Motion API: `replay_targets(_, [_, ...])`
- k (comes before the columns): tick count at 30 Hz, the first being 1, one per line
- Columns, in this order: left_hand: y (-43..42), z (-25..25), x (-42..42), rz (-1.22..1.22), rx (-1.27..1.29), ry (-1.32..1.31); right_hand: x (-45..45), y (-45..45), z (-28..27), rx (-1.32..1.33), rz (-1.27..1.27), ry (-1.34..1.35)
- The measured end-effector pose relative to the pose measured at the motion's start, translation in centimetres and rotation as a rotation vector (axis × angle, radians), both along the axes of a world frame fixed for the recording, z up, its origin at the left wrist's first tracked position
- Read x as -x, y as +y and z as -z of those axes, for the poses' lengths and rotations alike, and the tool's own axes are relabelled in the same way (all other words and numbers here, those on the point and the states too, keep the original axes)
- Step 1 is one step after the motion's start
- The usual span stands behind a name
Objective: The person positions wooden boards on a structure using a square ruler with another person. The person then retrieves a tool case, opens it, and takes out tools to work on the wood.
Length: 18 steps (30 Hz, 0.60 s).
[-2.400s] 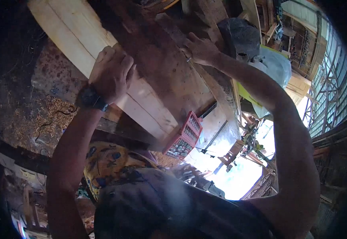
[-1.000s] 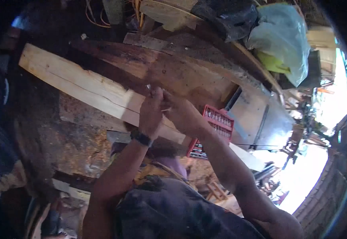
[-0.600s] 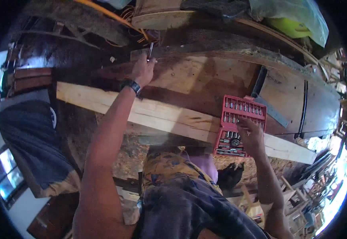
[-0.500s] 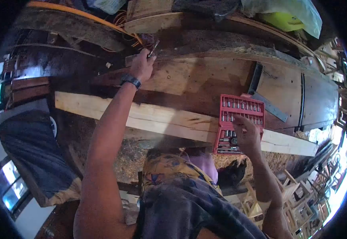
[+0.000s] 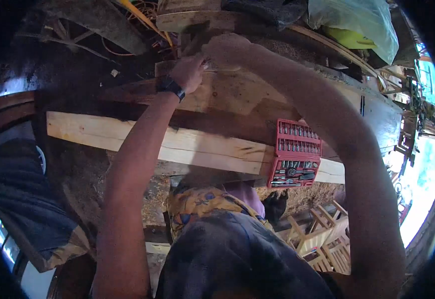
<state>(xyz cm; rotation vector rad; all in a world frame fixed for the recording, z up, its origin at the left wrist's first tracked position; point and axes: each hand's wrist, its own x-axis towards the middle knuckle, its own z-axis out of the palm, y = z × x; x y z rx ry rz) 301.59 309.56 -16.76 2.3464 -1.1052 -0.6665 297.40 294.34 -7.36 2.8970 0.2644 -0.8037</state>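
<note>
My left hand (image 5: 188, 74), a dark watch on its wrist, is closed at the far side of the workbench. It grips a slim tool with a metal shaft, now mostly hidden by the fingers. Right beside it, my right hand (image 5: 226, 51) reaches across from the right, its fingers curled in at the left hand's fingertips. What it pinches is hidden and dim. A red socket set case (image 5: 319, 149) lies unfolded on a long pale board (image 5: 202, 147), with rows of sockets and a ratchet inside.
A rough timber beam (image 5: 297, 52) runs along the back of the workbench. Clear plastic with something yellow-green (image 5: 349, 37) lies at back right. Orange cord (image 5: 147, 17) is at back left, wooden chairs (image 5: 320, 234) at lower right, a dark cloth-covered object (image 5: 28, 199) at left.
My right hand has left the socket case and swung up and left to meet my left hand. The left hand has dropped slightly toward me, still gripping the tool. The view has shifted.
</note>
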Motion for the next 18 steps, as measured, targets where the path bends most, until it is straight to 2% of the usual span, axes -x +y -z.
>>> replay_targets(1, [-0.1, -0.2, -0.1, 0.001, -0.073, 0.036, -0.7, 0.5, -0.1, 0.024, 0.004, 0.11])
replay_targets(4, [0.3, -0.5, 0.1, -0.128, 0.026, 0.062, -1.1, 1.4, -1.2, 0.075, -0.074, 0.152])
replay_targets(7, [1.7, 0.7, 1.2, -0.355, 0.359, -0.044, -0.4, -0.6, 2.5, 0.034, -0.182, -0.057])
replay_targets(10, [2.3, 0.4, 1.6, -0.671, 0.581, 0.986, -0.2, -0.9, 2.1, 0.035, -0.141, -0.005])
replay_targets(13, [1.3, 0.5, 2.8, -0.775, 0.579, 0.921, 0.0, -1.2, 3.8, -0.009, -0.218, -0.064])
replay_targets(16, [1.3, 0.9, 2.7, -0.636, 0.448, 0.662, -0.4, -1.0, 5.3, 0.02, -0.168, 0.148])
replay_targets(18, [1.5, 1.3, 2.7, -0.664, 0.493, 0.727, -0.1, -1.1, 5.8, 0.0, -0.288, 0.068])
